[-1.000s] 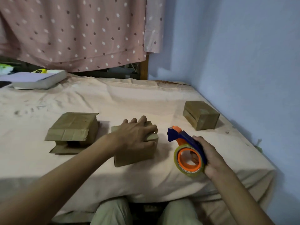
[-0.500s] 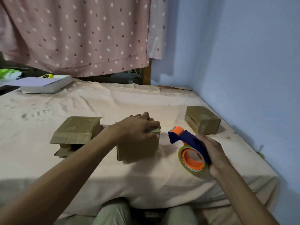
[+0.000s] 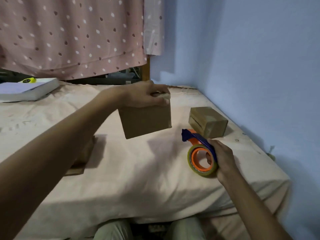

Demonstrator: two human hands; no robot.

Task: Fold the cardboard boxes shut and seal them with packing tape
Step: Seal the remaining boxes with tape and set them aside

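Cardboard box (image 3: 147, 119) hangs lifted above the bed (image 3: 138, 170), the left hand (image 3: 145, 96) gripping its top, fingers curled over the upper edge. The right hand (image 3: 223, 158) holds the tape dispenser (image 3: 200, 153), fingers wrapped round its blue handle, near a sealed box (image 3: 208, 122) by the wall.

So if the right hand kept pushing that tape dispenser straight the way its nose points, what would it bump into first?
Probably the lifted cardboard box that the left hand holds. The tape dispenser in the right hand points up and left toward it. Depth is unclear, so it might pass beneath.
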